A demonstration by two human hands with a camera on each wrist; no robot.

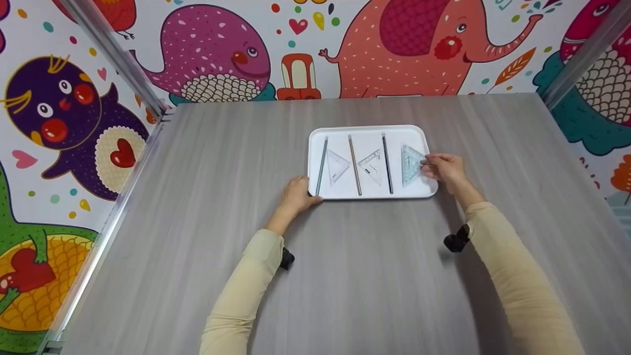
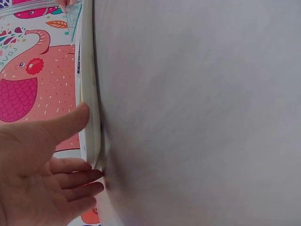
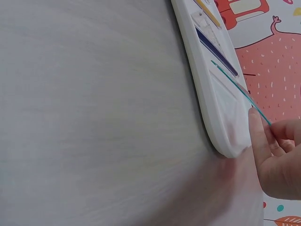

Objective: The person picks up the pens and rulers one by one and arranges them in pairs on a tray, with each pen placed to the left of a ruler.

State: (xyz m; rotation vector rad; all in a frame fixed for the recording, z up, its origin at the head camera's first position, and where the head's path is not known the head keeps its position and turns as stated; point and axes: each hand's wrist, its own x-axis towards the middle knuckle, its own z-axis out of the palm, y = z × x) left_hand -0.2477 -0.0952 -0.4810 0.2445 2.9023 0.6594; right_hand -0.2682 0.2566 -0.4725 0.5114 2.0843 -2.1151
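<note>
A white tray lies on the table, holding three pencils set apart: a dark green one, a brown one and a dark one. Between them are two clear set squares, one at left and one with dark print. My right hand pinches a bluish clear set square above the tray's right end; the right wrist view shows its tilted teal edge. At the tray's near left corner, my left hand holds the rim between thumb and fingers.
The grey wood-grain table extends around the tray. Metal posts and cartoon-printed panels border its back and sides. A small black camera sits at the right wrist.
</note>
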